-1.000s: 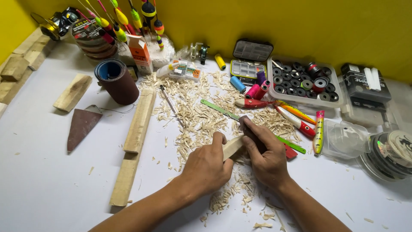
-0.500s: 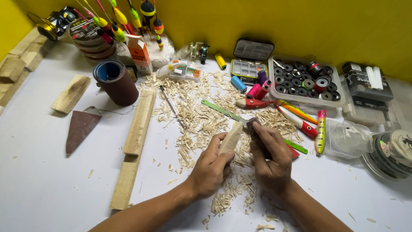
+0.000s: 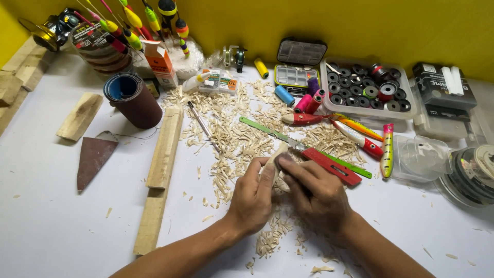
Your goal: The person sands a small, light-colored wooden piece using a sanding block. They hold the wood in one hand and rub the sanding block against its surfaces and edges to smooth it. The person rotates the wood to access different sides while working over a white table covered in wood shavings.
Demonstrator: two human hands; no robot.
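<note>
On the white counter (image 3: 62,216), dead centre over the shavings pile (image 3: 231,139), both hands work one small pale wood piece (image 3: 271,158). Left hand (image 3: 252,198) has its grip closed around the lower part of the piece, fingers curled, thumb side up. Right hand (image 3: 316,193) is closed too, fingertips pressed on the top end of the piece; whether it holds a blade or abrasive I can't tell, it's hidden under the fingers. Risks as I see them: hands are touching, left fingers sit right in line with any stroke from the right, so a slip likely lands on the left thumb or index. The piece is small, with little to hold, and could twist out. A green-handled blade (image 3: 267,129) and a red utility knife (image 3: 332,166) lie just beside the right hand, edges toward the work zone; a wrist sweep could catch them. Loose shavings under the forearms make a slippery footing. Painted fishing lures (image 3: 360,138) sit near the right hand, and any hooks on them could snag. The wooden sticks (image 3: 163,149) and the sandpaper roll (image 3: 135,100) are well apart, no concern.
</note>
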